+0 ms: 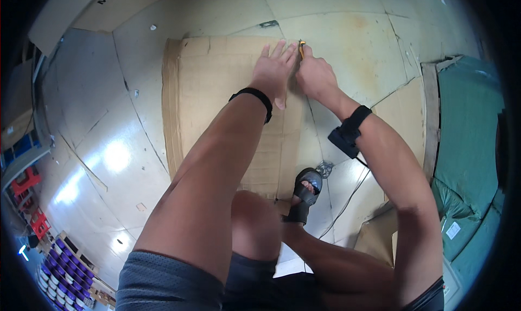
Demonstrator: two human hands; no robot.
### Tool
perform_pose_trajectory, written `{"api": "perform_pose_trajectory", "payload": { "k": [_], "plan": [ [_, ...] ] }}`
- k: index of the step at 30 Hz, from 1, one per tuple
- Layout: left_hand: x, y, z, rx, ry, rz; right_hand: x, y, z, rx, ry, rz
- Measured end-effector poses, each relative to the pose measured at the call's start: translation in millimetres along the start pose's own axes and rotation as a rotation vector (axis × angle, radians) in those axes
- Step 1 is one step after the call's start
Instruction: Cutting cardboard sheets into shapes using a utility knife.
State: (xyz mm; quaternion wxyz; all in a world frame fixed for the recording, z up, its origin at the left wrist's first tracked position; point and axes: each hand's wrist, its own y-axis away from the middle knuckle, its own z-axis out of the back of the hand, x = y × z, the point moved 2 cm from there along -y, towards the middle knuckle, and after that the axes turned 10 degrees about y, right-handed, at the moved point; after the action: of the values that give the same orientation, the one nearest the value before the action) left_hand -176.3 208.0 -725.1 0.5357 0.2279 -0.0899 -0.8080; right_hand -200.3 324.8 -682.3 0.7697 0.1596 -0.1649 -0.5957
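A flat brown cardboard sheet (233,67) lies on the tiled floor in front of me, with a folded flap along its left side. My left hand (273,67) is spread and presses down near the sheet's far right corner, fingers pointing away from me. Just to the right of it, my right hand (316,77) grips a yellow-orange utility knife (302,47). The knife's tip is at the sheet's far right edge; whether the blade touches the cardboard is too small to tell.
My sandalled foot (308,186) stands beside the sheet's near right corner. A thin black cable (347,200) runs over the floor. Green wrapped stacks (469,126) and more cardboard (404,113) stand at right. A large carton (119,10) is at the far left; purple-and-white rolls (62,273) at lower left.
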Motion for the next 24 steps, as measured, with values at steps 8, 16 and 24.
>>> {"api": "perform_pose_trajectory", "payload": {
  "k": [8,16,24],
  "plan": [
    [0,0,3,0.055,-0.015,0.011,0,8,-15,-0.075,-0.130,-0.198],
    [1,-5,-3,0.030,0.006,0.016,7,15,-14,-0.093,-0.074,-0.201],
    [0,-4,5,0.043,0.036,0.023,10,13,-14,-0.061,-0.055,-0.239]
  ]
}}
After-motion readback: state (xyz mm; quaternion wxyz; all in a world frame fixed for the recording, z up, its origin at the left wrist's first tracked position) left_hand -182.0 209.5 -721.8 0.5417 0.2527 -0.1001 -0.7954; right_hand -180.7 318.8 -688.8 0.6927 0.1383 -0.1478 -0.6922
